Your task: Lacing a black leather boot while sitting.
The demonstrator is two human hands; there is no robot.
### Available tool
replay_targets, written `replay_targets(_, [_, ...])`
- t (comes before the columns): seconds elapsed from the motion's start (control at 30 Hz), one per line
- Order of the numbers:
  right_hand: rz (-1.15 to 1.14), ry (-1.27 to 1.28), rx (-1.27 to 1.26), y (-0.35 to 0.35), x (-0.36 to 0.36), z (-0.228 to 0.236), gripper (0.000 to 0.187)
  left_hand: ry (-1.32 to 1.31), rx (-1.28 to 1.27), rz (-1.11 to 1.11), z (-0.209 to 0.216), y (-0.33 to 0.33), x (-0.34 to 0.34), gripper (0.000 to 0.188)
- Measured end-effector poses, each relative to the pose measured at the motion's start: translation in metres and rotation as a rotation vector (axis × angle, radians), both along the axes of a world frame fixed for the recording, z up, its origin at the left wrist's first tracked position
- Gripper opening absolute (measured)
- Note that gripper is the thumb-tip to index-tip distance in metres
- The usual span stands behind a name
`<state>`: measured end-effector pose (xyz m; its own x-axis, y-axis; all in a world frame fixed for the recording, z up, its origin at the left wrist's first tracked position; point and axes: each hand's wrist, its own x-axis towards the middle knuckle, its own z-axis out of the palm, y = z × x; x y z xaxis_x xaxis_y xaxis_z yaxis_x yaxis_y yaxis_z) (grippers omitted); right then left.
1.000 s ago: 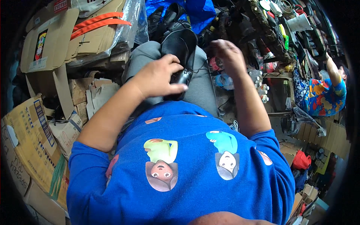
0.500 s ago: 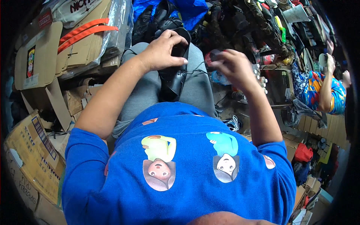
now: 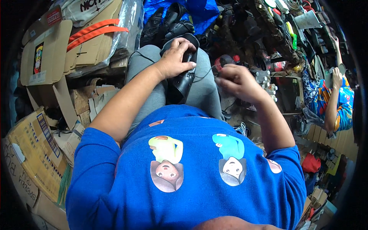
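Note:
A black leather shoe (image 3: pixel 180 86) lies lengthwise across my lap, between my grey-trousered thighs. My left hand (image 3: pixel 177 59) is closed over its upper part, thumb along the side and fingers curled at the opening. From the shoe's side a thin black cord (image 3: pixel 205 74) runs to the right toward my right hand (image 3: pixel 240 82). That hand is raised beside my right thigh, its fingers curled together at the cord's end. Its fingertips are partly hidden, and whether the cord is a lace or a thread is not clear.
Several black shoes (image 3: pixel 178 28) sit beyond my knees near a blue plastic sheet (image 3: pixel 205 15). Flattened cardboard (image 3: pixel 96 50) is stacked on the left. A bottle with a red label (image 3: pixel 222 63) stands past my right hand. Another person (image 3: pixel 339 101) sits at the far right.
My right hand has come down and slightly nearer, its fingers drawing together. The cord has shifted with it. My left hand remains on the shoe, its fingers now lying closer along it.

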<state>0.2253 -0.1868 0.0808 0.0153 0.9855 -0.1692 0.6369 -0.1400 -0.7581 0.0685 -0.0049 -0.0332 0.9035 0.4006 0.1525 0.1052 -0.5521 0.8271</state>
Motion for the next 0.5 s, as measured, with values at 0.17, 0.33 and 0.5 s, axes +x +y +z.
replay_targets(0.17, [-0.158,-0.059,0.115,-0.005,-0.005,-0.01,0.02,0.046,0.152,-0.23,0.038,0.024,0.006,0.042])
replay_targets(0.33, [-0.043,-0.173,0.174,0.012,-0.015,-0.026,0.02,0.233,0.118,-0.404,0.065,0.034,0.015,0.034])
replay_targets(0.5, [-0.02,-0.243,0.149,0.02,-0.017,-0.031,0.019,0.268,0.07,-0.465,0.064,0.038,0.013,0.023])
